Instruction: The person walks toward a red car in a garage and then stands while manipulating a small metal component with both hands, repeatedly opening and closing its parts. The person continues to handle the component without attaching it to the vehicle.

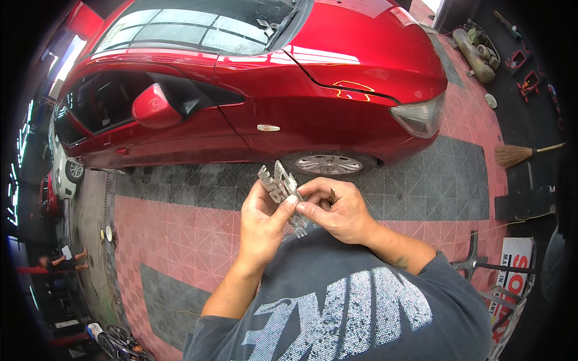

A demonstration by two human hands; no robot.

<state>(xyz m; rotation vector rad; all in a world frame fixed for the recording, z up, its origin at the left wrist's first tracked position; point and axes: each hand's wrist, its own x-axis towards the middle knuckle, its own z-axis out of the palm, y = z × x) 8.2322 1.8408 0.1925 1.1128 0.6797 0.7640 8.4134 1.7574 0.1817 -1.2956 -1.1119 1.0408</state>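
Between my hands, in front of my chest, are shiny silver cut-out pieces (279, 185) with jagged, letter-like shapes; their exact kind is unclear. My left hand (260, 224) is closed on them, its thumb pressed over the front and its fingers behind. The thumb and fingers of my right hand (341, 212) pinch at their right side. A small dark bit sticks out among the right fingers, too small to name. Part of the pieces hangs below my thumbs. Beyond my hands stands a red car (253, 135), its front wheel (328, 163) just past the pieces.
Red and grey tiles (180, 225) cover the floor. At the right are a broom (515, 155), a metal stand (474, 256) and a compressor-like tank (475, 57). Far left, a white car (63, 171) is parked and a person (66, 259) is partly visible. A bicycle-like object (117, 343) lies at lower left.
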